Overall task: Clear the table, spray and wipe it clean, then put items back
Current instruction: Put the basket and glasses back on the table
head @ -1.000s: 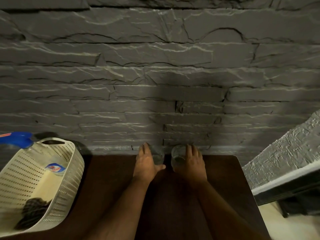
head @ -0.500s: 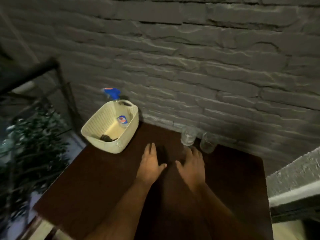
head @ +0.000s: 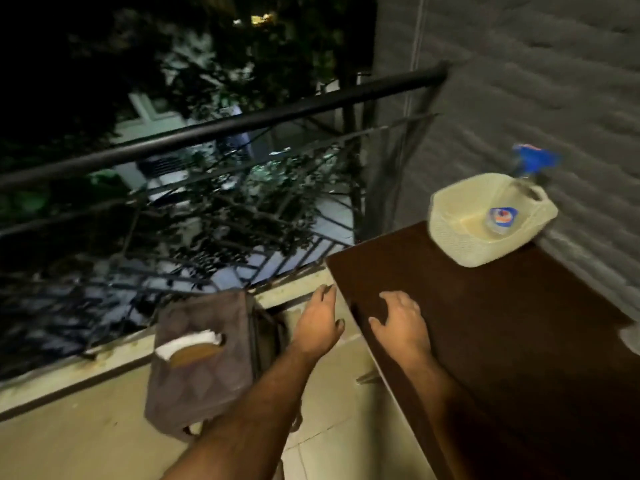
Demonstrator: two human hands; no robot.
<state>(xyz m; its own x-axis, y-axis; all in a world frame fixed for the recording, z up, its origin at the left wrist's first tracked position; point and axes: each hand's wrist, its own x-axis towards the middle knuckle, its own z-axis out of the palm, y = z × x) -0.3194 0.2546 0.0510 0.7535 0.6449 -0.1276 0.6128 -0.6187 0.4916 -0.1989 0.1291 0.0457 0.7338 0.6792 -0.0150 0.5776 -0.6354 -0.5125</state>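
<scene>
The dark brown table (head: pixel 491 323) stands against the grey stone wall. A cream perforated basket (head: pixel 457 244) sits at its far end, holding a spray bottle (head: pixel 502 218) with a blue trigger head. My right hand (head: pixel 401 322) hovers over the table's left edge, fingers loosely curled, holding nothing. My left hand (head: pixel 318 322) is out past the table edge, above the floor, fingers relaxed and empty. On the floor to the left stands a grey tissue box (head: pixel 204 362) with a white tissue sticking out. A pale object (head: pixel 632 337) shows at the frame's right edge.
A black metal railing (head: pixel 221 126) runs along the balcony's left side, with trees and darkness beyond. The floor is pale tile (head: pixel 86 434). The grey wall (head: pixel 554 98) bounds the table on the right.
The view has swung left from the wall to the railing and floor. Both hands let go of the two glasses by the wall and drew back to the table's left edge.
</scene>
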